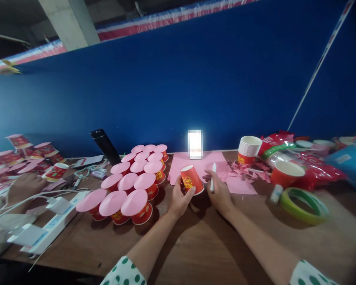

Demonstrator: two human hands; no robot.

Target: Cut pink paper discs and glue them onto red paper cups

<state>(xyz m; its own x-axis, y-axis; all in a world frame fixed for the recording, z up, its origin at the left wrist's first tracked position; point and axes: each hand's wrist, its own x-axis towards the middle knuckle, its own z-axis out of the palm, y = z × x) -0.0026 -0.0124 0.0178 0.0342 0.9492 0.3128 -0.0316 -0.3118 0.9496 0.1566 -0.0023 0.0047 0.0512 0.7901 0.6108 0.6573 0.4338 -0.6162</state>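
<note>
A red paper cup with yellow print is tilted and upside down, its base up and its wide rim low on the right. My left hand is closed around its lower left side. Beside the cup, my right hand grips a white marker pen, dark end pointing down; the pen is apart from the cup. Behind both hands lie pink paper sheets. To the left stand rows of upturned red cups topped with pink paper discs.
On the right are stacked paper cups, pink scraps, a red cup, green tape roll and red plastic packaging. A glowing pixelated rectangle stands behind. Leftward are a black bottle, power strip and another person's hand.
</note>
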